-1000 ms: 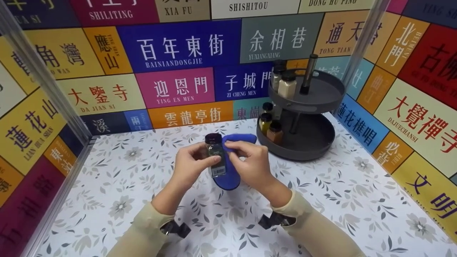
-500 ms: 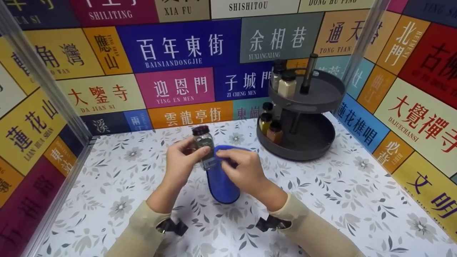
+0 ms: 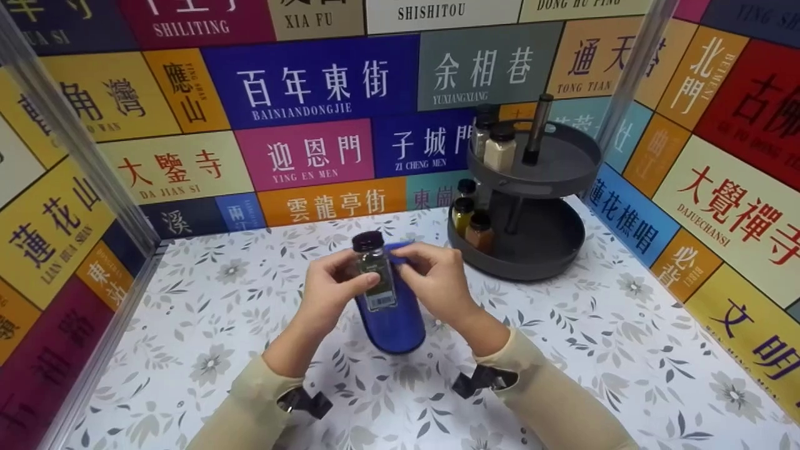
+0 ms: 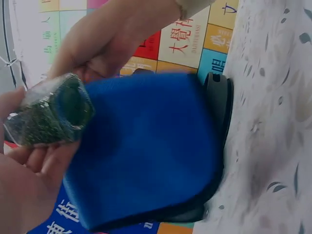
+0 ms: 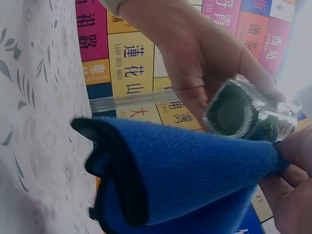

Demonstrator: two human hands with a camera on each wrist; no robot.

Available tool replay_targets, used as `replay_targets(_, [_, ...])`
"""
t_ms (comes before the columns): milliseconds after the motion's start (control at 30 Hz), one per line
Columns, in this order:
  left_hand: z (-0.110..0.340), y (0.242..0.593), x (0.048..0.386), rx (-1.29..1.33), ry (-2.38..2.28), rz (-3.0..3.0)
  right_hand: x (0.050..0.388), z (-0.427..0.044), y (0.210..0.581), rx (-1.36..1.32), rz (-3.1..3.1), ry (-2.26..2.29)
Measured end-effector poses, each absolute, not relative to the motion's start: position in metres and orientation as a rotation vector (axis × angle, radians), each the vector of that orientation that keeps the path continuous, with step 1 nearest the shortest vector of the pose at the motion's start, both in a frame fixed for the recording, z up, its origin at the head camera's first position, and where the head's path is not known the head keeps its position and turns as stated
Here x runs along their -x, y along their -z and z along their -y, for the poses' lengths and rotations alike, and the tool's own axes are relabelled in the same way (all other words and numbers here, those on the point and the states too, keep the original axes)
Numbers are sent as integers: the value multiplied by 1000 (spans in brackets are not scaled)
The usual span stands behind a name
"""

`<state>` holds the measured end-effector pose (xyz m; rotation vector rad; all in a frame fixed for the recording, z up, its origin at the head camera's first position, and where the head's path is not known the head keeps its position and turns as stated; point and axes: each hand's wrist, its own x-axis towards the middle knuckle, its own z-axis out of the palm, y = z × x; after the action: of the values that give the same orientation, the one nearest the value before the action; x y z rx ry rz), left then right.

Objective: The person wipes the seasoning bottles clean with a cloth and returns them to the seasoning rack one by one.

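Note:
A square glass spice jar point(image 3: 379, 284) with a dark lid and green flakes inside is gripped upright by my left hand point(image 3: 334, 287), the thumb across its front. My right hand point(image 3: 440, 275) pinches the upper part of a blue cloth point(image 3: 395, 328) with dark edging. The cloth hangs down just behind and to the right of the jar. Seen from the left wrist, the jar's base point(image 4: 73, 105) faces the camera beside the broad blue cloth point(image 4: 146, 151). From the right wrist, the folded cloth point(image 5: 195, 165) droops from pinched fingers point(image 5: 292, 175) and comes close to the jar point(image 5: 231, 114).
A dark two-tier round rack point(image 3: 519, 262) stands at the back right. Several small jars sit in it, among them a pale one point(image 3: 500, 153) above and a brown one point(image 3: 479, 234) below. Sign-patterned walls bound the floral tabletop point(image 3: 206, 312).
Jar and cloth shifted left and apart half a second ago, then moved back right. The cloth now hangs longer below the jar than a second ago. Both hands kept their hold.

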<state>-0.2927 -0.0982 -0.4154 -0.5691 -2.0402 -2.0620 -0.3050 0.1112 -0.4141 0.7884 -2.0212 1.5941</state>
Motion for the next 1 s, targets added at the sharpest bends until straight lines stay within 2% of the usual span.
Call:
replay_targets(333, [102, 409, 291, 410, 2019, 1911, 301, -110, 411, -841, 2180, -1479])
replay_targets(600, [102, 413, 302, 243, 1963, 1862, 300, -120, 402, -865, 2339, -1391])
replay_targets(1000, [89, 462, 332, 107, 1850, 2221, 314, -167, 371, -764, 2550, -1325])
